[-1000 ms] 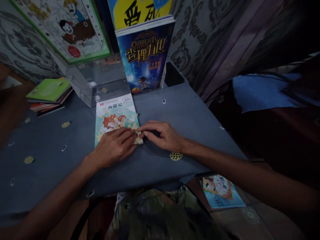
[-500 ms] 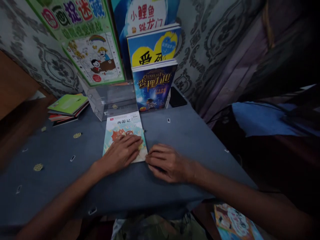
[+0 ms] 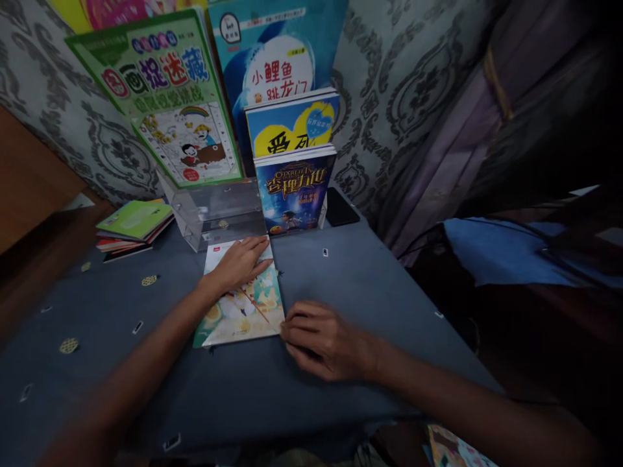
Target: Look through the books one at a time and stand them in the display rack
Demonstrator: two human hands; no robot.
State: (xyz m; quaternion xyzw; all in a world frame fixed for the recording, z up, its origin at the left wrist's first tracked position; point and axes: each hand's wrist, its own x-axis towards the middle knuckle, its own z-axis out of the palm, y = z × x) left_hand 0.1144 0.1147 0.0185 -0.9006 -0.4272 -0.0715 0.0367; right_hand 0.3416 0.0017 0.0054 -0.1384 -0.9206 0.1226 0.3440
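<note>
A thin picture book (image 3: 243,311) with a pale, colourful cover lies flat on the grey table (image 3: 350,285). My left hand (image 3: 239,263) rests palm down on the book's far end, fingers spread over its title. My right hand (image 3: 324,338) lies flat on the table at the book's near right corner, fingertips touching its edge. Neither hand grips anything.
A clear acrylic stand (image 3: 214,211) holds upright books: a dark blue one (image 3: 292,191) in front, a yellow-blue one (image 3: 291,126) and larger ones behind. A stack of books (image 3: 134,224) lies at the left. A black phone (image 3: 342,206) lies by the patterned wall.
My left hand has slid from the book's near end up to its far end. My right hand stayed by the near right corner. The view has tilted upward.
</note>
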